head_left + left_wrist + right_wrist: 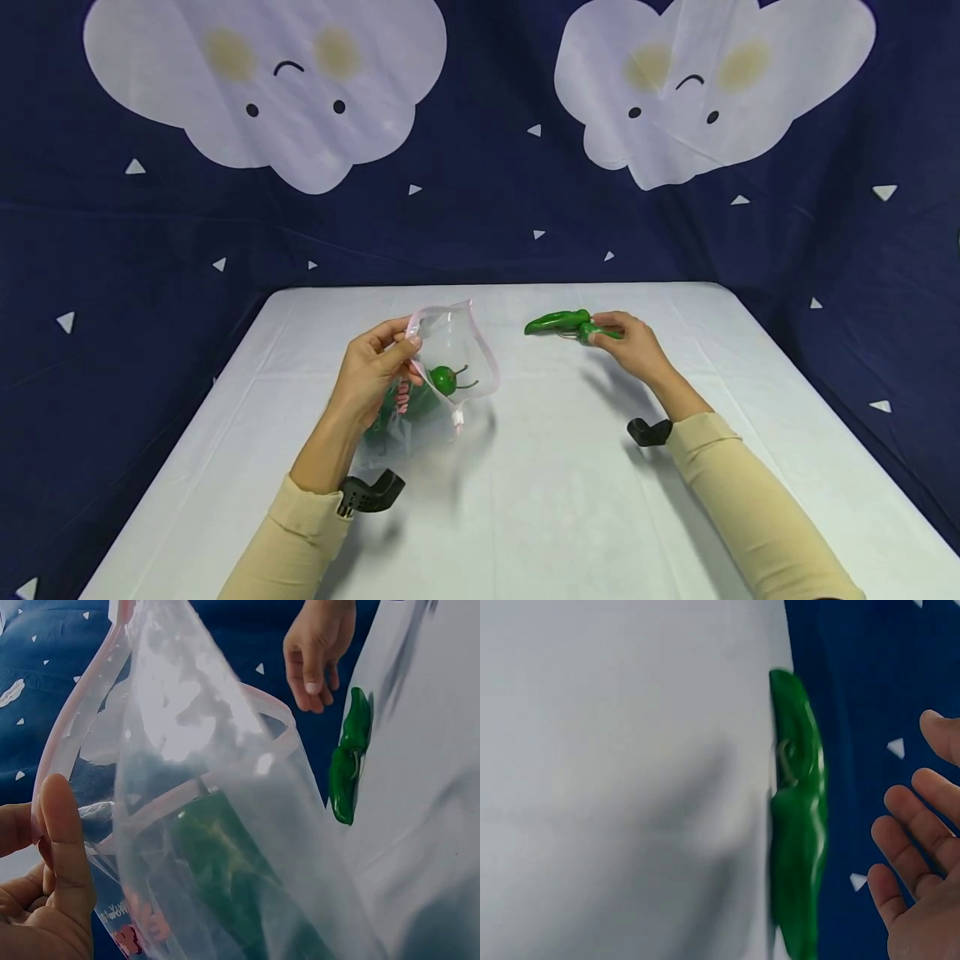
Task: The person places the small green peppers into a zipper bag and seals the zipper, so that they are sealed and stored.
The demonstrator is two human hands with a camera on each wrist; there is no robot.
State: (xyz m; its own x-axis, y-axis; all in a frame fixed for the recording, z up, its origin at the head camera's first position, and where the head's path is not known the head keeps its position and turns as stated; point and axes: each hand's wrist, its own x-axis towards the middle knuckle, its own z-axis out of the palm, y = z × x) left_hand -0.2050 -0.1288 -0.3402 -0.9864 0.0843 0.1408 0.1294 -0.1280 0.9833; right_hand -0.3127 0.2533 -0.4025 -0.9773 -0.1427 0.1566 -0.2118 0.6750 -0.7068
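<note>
With thumb and fingers, my left hand [371,367] pinches the pink-edged rim of a clear zip bag [463,333], whose mouth gapes open. Green peppers [442,381] lie inside it, one large pepper [217,862] showing through the plastic in the left wrist view. Two more green peppers lie end to end on the table, a long one [557,322] and another [597,332] nearer my right hand [637,346]. The right wrist view shows that hand [930,877] with spread, slightly bent fingers, beside the peppers [801,855] and apart from them.
A white cloth covers the table [540,483]. Behind it hangs a dark blue curtain [480,242] with clouds and small white triangles. Black wrist cameras [372,492] sit at both cuffs.
</note>
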